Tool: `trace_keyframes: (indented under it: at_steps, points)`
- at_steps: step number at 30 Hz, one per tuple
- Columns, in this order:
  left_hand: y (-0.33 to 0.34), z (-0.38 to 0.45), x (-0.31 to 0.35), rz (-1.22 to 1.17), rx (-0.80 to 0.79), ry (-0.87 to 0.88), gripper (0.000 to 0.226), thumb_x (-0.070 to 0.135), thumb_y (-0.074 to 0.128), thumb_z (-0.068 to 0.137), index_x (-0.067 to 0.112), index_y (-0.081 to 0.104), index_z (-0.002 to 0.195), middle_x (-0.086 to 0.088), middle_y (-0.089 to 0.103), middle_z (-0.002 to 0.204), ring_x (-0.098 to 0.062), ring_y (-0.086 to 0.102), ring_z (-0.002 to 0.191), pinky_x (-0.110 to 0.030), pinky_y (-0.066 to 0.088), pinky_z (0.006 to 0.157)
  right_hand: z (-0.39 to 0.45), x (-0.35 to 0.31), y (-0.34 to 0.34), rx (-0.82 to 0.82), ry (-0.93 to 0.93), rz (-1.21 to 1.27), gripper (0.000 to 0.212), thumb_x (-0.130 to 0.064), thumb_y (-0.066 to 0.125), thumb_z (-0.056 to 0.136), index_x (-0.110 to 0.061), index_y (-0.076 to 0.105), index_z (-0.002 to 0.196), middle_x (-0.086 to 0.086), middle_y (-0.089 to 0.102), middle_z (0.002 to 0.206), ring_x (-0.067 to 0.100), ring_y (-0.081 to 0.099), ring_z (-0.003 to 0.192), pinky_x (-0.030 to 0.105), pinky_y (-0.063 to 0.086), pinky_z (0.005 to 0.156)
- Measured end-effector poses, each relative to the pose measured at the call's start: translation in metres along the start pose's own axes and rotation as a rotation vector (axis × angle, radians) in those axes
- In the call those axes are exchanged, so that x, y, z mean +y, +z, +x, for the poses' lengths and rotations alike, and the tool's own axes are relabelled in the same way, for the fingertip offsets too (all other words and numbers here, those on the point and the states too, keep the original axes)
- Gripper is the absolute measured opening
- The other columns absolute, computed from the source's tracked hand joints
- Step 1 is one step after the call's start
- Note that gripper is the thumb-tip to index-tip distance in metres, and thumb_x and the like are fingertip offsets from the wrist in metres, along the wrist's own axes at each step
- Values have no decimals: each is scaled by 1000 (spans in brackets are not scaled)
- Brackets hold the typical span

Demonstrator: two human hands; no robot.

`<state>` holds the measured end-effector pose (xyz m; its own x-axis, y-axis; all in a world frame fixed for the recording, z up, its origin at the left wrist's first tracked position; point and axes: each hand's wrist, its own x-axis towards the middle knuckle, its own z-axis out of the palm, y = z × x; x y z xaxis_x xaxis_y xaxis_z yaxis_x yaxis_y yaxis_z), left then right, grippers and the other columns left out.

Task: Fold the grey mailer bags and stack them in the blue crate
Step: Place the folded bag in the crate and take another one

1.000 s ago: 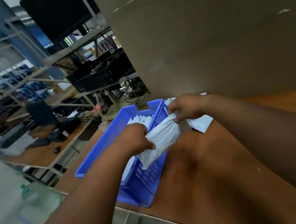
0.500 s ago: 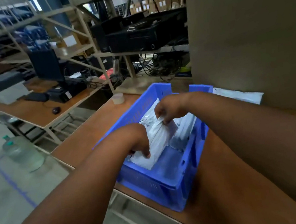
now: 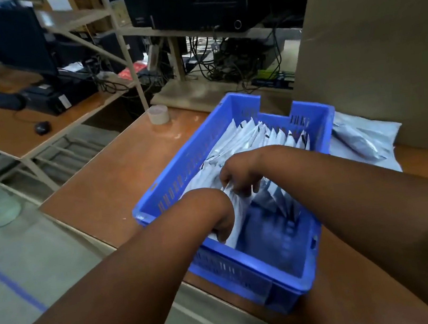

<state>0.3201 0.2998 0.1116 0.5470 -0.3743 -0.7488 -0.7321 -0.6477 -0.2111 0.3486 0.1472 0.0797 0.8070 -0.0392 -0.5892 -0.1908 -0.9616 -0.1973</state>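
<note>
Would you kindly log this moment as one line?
step: placing folded mailer bag | left hand: gripping it | right hand: gripping it | place: blue crate, beside upright row

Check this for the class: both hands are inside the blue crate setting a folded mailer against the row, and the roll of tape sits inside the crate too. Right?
Not quite. The head view shows the roll of tape on the table outside the blue crate, beyond its far left corner. The rest holds: left hand and right hand set the folded mailer against the row.
</note>
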Motion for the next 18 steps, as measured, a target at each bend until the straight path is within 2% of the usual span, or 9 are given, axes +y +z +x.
trace_keyframes:
  at_steps: [3,6,8,10,11,12,14,16,18]
  points:
    - [0,6,-1,-25,-22,22,37,40,74,98,12,67,75,-1,64,72,-19,58,65,-33,50,83,1,11,5,-87,14,137,32,4,68,88,-19,63,110,23,77,97,36,80,89,56,64,84]
    - [-1,10,-1,-72,-78,29,35,41,76,96,7,69,89,-4,64,74,-21,57,63,-31,49,73,-4,20,2,-207,35,212,25,5,64,93,-15,60,108,31,75,107,41,77,99,57,61,93]
    - [-3,8,1,-72,-112,19,37,41,75,97,5,70,94,-6,67,78,-22,59,66,-32,49,75,-6,21,0,-243,35,239,23,3,66,96,-16,59,106,33,74,110,43,76,104,53,60,89]
    - [-4,3,3,-53,-124,22,36,39,70,102,4,73,107,-9,76,99,-24,66,82,-33,48,84,-2,16,5,-186,25,237,23,1,70,94,-18,62,103,29,76,108,39,76,104,46,63,82]
    - [-4,2,4,-36,-124,14,37,38,68,103,3,74,117,-9,77,114,-25,69,97,-33,48,89,0,13,8,-132,13,215,25,1,73,91,-20,65,103,24,78,105,35,78,100,42,64,80]
    - [-4,3,4,-18,-112,0,37,37,67,104,4,74,118,-8,76,120,-26,70,113,-33,48,95,1,11,11,-65,-7,180,26,-1,74,89,-22,67,102,17,79,101,29,79,92,37,65,75]
    - [-2,10,3,30,-83,-50,30,39,70,101,10,73,95,-2,74,102,-28,68,122,-37,49,107,0,8,14,72,-53,123,27,-7,74,86,-27,70,103,2,77,92,15,71,76,25,56,60]
    - [-1,17,2,86,-50,-109,33,43,74,96,16,63,79,1,68,88,-27,70,115,-42,52,106,-2,11,16,168,-93,107,29,-14,73,84,-31,72,109,-10,68,90,8,62,76,23,49,63]
    - [-3,21,4,103,-13,-145,34,46,79,91,17,62,84,2,67,91,-28,70,113,-43,53,101,-3,16,16,193,-119,108,32,-18,73,85,-32,73,114,-13,64,92,4,58,80,24,48,71]
